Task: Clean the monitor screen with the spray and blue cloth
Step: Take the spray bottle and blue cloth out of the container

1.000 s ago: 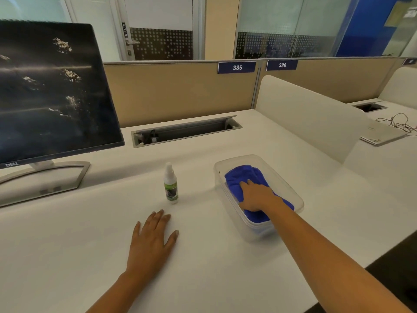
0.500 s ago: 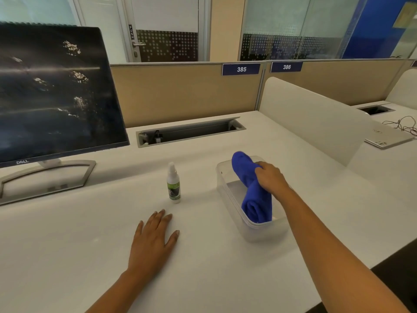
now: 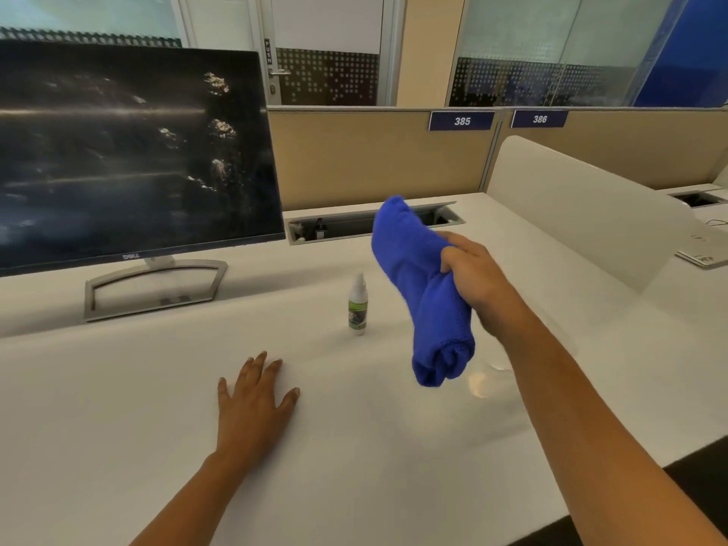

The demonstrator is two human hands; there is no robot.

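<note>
Two things stand apart from half a second back: the monitor (image 3: 130,151), its dark screen smeared with pale blotches, fills more of the left side, and the blue cloth (image 3: 423,285) is now lifted clear of the clear plastic box, which I can barely make out under the forearm. On the white desk (image 3: 118,407), the right hand (image 3: 478,281) hangs in the air with fingers curled tight around the cloth's middle, both ends drooping, while the left hand (image 3: 254,403) lies flat, fingers spread, holding nothing. Just beyond it the little spray bottle (image 3: 357,305) stands upright, untouched, between stand and cloth.
</note>
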